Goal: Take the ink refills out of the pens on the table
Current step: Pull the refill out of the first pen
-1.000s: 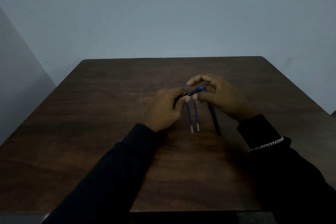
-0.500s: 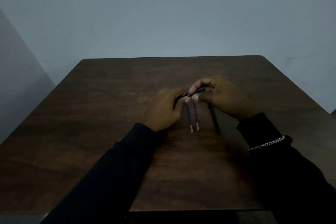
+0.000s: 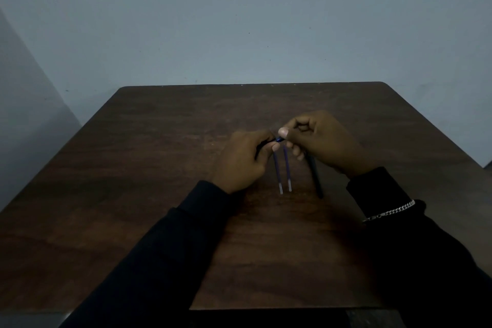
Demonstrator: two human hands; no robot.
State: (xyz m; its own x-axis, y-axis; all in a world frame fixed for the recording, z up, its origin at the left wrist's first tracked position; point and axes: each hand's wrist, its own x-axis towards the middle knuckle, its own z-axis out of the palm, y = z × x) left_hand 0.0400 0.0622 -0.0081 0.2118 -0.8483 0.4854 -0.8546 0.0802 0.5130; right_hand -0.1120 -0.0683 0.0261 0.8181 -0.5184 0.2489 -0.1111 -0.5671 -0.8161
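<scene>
Head view: over a dark counter [image 3: 159,194], a pen [image 3: 277,139] was gripped by both hands, the left hand [image 3: 242,162] curled round its body and the right hand [image 3: 324,144] pinching its blue end, seemingly to be pulled apart. A black barrel [image 3: 315,176] and two refills [image 3: 277,170] were laid beneath, apparently already separated.

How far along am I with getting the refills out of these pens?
Done: two blue refills lie side by side on the table, out of their pens. In hand: the left hand and right hand grip one pen between them, a blue bit showing. Left: its refill is not out yet. A dark barrel lies by the right hand; whether emptied is unclear.
</scene>
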